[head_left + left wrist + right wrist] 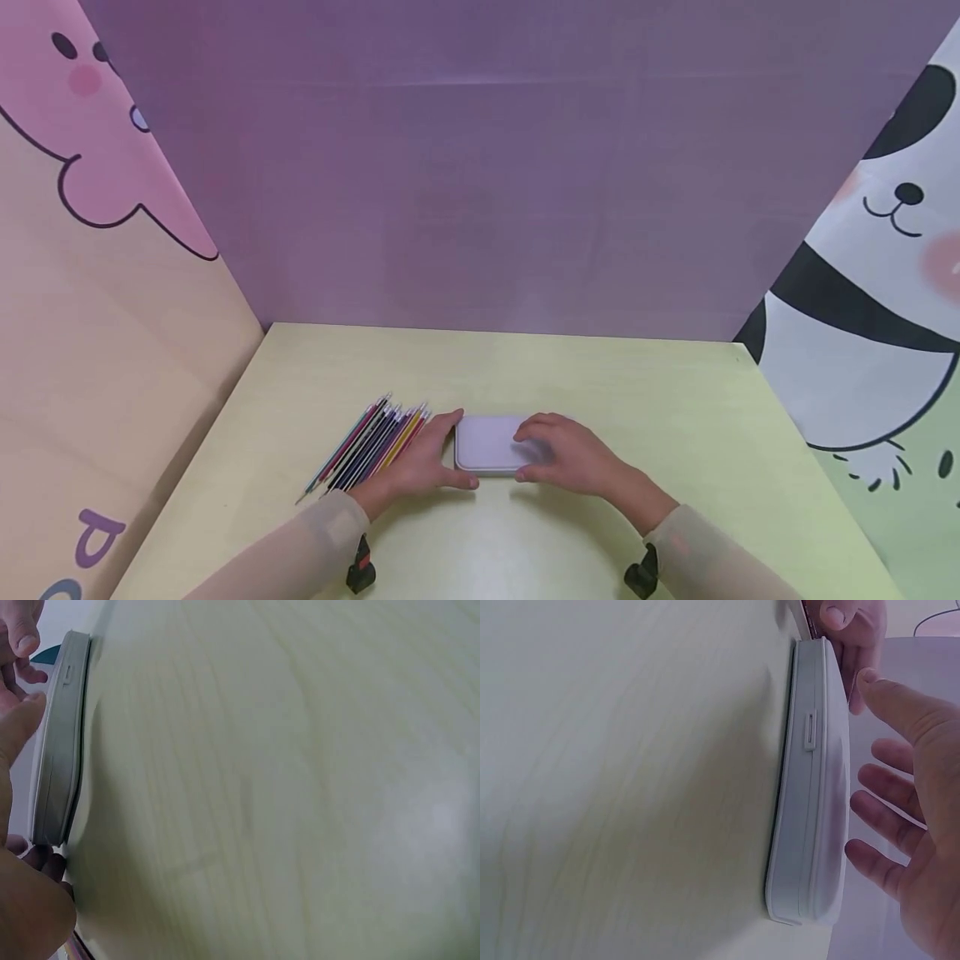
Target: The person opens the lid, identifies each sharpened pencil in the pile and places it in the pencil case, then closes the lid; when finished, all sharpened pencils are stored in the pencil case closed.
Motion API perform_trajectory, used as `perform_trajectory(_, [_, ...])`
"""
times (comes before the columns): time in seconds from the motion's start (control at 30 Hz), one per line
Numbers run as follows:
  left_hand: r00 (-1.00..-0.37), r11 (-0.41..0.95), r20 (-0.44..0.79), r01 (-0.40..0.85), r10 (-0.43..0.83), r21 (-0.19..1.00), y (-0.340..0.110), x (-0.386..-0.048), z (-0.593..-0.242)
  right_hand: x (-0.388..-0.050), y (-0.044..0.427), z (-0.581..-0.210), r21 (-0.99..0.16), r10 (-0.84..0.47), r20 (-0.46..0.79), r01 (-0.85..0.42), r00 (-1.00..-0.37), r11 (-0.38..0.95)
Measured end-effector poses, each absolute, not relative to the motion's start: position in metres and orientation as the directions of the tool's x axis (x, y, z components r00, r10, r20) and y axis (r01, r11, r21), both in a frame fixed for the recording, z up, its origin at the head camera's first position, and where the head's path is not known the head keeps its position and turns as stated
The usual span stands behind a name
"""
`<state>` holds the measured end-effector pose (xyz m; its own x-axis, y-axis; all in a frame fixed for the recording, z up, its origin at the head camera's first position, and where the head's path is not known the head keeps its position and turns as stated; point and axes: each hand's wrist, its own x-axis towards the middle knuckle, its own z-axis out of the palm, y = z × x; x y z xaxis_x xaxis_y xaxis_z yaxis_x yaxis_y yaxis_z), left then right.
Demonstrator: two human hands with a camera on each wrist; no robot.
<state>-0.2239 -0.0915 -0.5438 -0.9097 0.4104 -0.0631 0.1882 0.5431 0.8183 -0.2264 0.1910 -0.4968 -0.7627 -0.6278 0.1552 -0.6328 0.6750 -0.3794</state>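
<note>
Head view is showing a pale case lying shut on the worktop toward 6 o'clock, with pencils sitting at its 9. Left hand is spreading loosely around that 9 o'clock end; right hand is hovering, relaxed and ungripping, over the 3 o'clock end.

My left sleeve and right sleeve are pale beige, the right with a faint reddish patch. I wear a black left camera with a red mark and a black right camera.
</note>
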Motion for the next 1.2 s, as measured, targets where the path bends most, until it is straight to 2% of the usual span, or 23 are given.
perform_trajectory(0.23, [-0.923, 0.652, -0.04, 0.24, 0.384, 0.719, -0.09, -0.229, -0.556, -0.224, 0.189, -0.499, -0.391, -0.615, 0.146, -0.616, -0.775, 0.684])
perform_trajectory(0.37, [-0.928, 0.655, -0.023, 0.244, 0.371, 0.715, -0.091, -0.23, -0.557, -0.224, 0.188, -0.499, -0.389, -0.616, 0.156, -0.621, -0.772, 0.68])
perform_trajectory(0.67, [-0.922, 0.446, -0.037, 0.151, 0.386, 0.882, -0.098, -0.238, -0.547, -0.226, 0.189, -0.493, -0.377, -0.63, 0.165, -0.639, -0.759, 0.67])
perform_trajectory(0.93, [-0.91, 0.319, -0.112, 0.023, 0.398, 0.948, -0.103, -0.244, -0.543, -0.23, 0.192, -0.487, -0.356, -0.643, 0.176, -0.657, -0.746, 0.665])
perform_trajectory(1.2, [-0.907, 0.276, -0.132, -0.018, 0.399, 0.961, -0.104, -0.245, -0.539, -0.232, 0.196, -0.485, -0.348, -0.65, 0.181, -0.666, -0.738, 0.66])
